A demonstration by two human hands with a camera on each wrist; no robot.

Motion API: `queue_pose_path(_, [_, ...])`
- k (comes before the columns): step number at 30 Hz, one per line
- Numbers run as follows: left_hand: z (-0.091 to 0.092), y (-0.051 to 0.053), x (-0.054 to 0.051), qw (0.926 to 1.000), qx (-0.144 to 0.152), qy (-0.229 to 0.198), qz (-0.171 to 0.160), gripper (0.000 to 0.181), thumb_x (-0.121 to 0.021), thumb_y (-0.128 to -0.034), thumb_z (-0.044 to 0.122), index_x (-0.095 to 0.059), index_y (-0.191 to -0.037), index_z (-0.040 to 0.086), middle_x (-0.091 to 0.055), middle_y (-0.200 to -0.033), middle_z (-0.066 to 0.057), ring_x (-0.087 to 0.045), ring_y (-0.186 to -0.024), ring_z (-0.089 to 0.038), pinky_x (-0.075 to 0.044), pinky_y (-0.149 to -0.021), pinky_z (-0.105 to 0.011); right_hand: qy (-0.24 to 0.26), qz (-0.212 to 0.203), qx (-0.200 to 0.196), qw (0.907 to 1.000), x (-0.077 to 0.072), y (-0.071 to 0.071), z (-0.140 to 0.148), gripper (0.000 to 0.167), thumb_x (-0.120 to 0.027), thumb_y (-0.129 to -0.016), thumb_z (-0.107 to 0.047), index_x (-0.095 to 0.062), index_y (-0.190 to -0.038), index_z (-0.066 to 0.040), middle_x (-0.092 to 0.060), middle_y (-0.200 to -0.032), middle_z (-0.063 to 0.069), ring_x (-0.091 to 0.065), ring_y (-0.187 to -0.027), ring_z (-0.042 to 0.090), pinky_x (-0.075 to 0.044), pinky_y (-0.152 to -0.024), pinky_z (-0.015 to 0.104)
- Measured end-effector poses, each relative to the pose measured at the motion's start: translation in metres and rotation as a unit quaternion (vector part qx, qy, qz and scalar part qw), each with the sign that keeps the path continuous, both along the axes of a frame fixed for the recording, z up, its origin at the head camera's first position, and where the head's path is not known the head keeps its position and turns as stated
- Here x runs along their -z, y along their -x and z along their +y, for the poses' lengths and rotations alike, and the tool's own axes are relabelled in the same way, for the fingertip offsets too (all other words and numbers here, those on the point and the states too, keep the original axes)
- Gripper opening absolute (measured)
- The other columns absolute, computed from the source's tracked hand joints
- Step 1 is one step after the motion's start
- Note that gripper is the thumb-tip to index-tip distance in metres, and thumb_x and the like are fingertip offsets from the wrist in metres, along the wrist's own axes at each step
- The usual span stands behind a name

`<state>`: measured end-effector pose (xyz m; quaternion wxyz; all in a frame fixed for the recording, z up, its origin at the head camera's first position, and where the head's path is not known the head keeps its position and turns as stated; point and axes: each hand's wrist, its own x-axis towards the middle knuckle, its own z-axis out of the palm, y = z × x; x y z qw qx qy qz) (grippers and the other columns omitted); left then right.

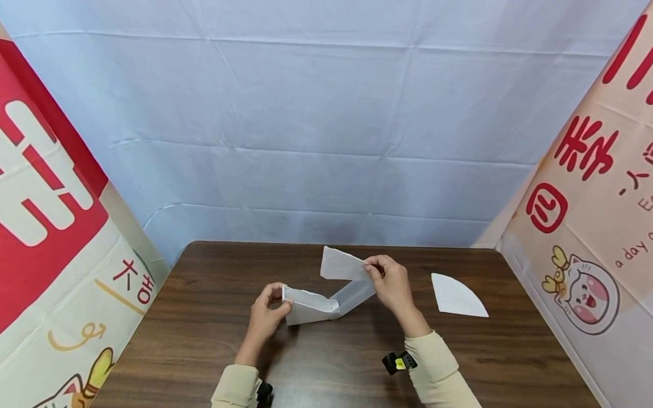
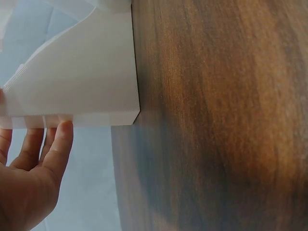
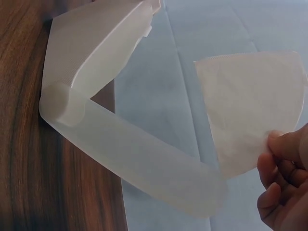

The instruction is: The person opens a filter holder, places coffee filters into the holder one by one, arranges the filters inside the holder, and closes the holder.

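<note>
Head view — right hand (image 1: 394,284) pinches paper (image 1: 342,266).

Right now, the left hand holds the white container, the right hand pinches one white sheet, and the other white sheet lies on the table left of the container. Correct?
No: in the head view, the other sheet lies on the table right of the container. The left hand holding the container and the right hand pinching one sheet are correct.

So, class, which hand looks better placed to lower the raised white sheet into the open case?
Probably the right hand: it pinches the white sheet near the translucent lid. The left hand grips the white case at its left end, so it seems better suited to steadying.
</note>
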<state>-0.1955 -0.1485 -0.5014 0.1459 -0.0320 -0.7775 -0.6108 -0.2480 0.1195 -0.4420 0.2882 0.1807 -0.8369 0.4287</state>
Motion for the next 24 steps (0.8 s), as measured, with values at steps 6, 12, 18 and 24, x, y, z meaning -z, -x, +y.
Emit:
queue_pose_path(6, [0.0,0.0,0.001,1.0,0.003,-0.005,0.0,0.03,-0.068,-0.077,-0.004,-0.058,-0.105,-0.002,-0.063,-0.09,-0.016,-0.059,-0.086,-0.029,-0.048,-0.072,-0.043,-0.017,-0.016,-0.027,0.9994,0.003,-0.002,-0.003,0.008,-0.071,-0.079,0.002,-0.068,-0.081,-0.006,-0.059,-0.074,-0.001,-0.05,-0.064,0.011,-0.041,-0.054,0.025])
queue_pose_path(12, [0.0,0.0,0.002,1.0,0.002,-0.003,0.002,0.03,-0.068,-0.077,-0.004,-0.058,-0.105,-0.002,-0.063,-0.091,-0.016,-0.059,-0.087,-0.03,-0.048,-0.073,-0.042,-0.027,-0.011,-0.049,0.9983,0.005,-0.003,-0.006,0.01,-0.072,-0.078,0.002,-0.067,-0.08,-0.007,-0.057,-0.073,-0.003,-0.049,-0.061,0.011,-0.04,-0.052,0.025])
queue_pose_path(18, [0.0,-0.001,0.0,1.0,-0.003,-0.003,-0.004,0.03,-0.069,-0.0768,-0.003,-0.059,-0.105,0.0,-0.064,-0.091,-0.014,-0.06,-0.086,-0.028,-0.049,-0.07,-0.035,-0.034,-0.022,-0.057,0.9976,0.007,-0.003,-0.01,0.011,-0.071,-0.079,0.001,-0.067,-0.08,-0.008,-0.058,-0.074,-0.004,-0.049,-0.061,0.01,-0.041,-0.052,0.026])
queue_pose_path(24, [0.0,-0.001,-0.001,0.9999,0.0,-0.007,-0.008,0.03,-0.069,-0.077,-0.003,-0.059,-0.105,0.0,-0.064,-0.091,-0.015,-0.059,-0.087,-0.028,-0.049,-0.072,-0.038,-0.034,-0.042,-0.062,0.9966,0.008,-0.005,-0.011,0.011,-0.07,-0.081,0.001,-0.066,-0.081,-0.009,-0.057,-0.075,-0.004,-0.048,-0.061,0.011,-0.041,-0.053,0.026])
